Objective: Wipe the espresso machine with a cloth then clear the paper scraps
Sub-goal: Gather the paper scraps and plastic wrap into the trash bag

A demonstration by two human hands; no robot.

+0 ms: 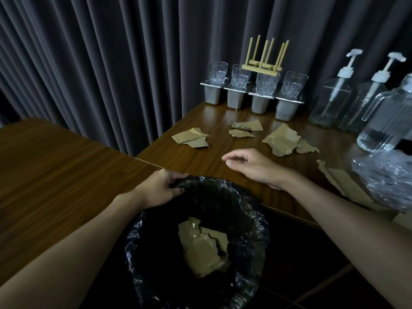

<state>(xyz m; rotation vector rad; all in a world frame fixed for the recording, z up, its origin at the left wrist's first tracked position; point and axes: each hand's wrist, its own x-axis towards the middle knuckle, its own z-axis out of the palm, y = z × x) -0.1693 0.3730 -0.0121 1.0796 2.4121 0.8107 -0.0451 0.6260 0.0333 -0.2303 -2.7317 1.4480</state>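
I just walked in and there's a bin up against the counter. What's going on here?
A person is clearing torn paper scraps off the wooden counter. The left hand grips the rim of the black-lined bin at the counter's edge, with some pieces already inside. The right hand hovers open and empty over the counter, where several scraps lie.

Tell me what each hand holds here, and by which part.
The left hand grips the bin by its lined rim, on the far side. The right hand holds nothing.

Four glasses (pixel 218 72), four steel tubs (pixel 213 95), two pump bottles (pixel 332 101), one bin (pixel 254 210)
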